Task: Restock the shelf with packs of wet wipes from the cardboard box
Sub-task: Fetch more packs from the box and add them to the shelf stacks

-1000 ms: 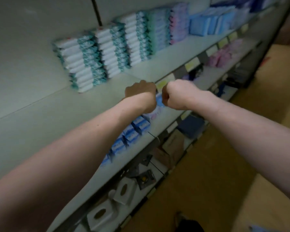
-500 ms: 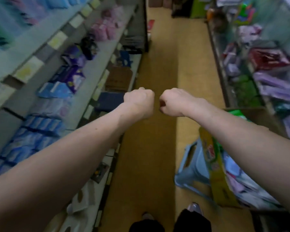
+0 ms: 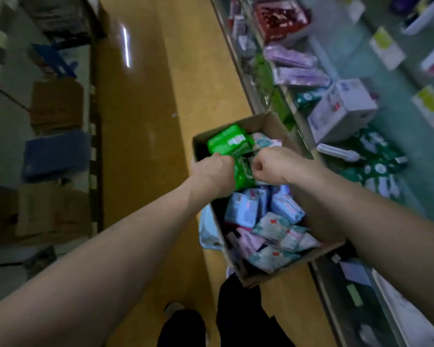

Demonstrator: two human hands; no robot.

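- I see left grip (image 3: 213,171) and right grip (image 3: 273,166) curled into empty fists, side by side.
- Beneath: brown cardboard box (image 3: 266,120) holding green plastic wipe packs (image 3: 227,142).

One view only, worn on the head, and it looked forward and steeply down along the aisle floor (image 3: 140,121). Both forearms filled the lower corners, big and close to the lens, with the left hand (image 3: 214,171) and right hand (image 3: 271,166) side by side just right of centre. Under them sat the cardboard box (image 3: 261,120), seen from above, straight into its open top. The right shelves (image 3: 386,71) and left shelves (image 3: 8,96) bowed outward with the wide lens. Dark trouser legs (image 3: 236,316) showed at the bottom edge. The whole frame was smeared.
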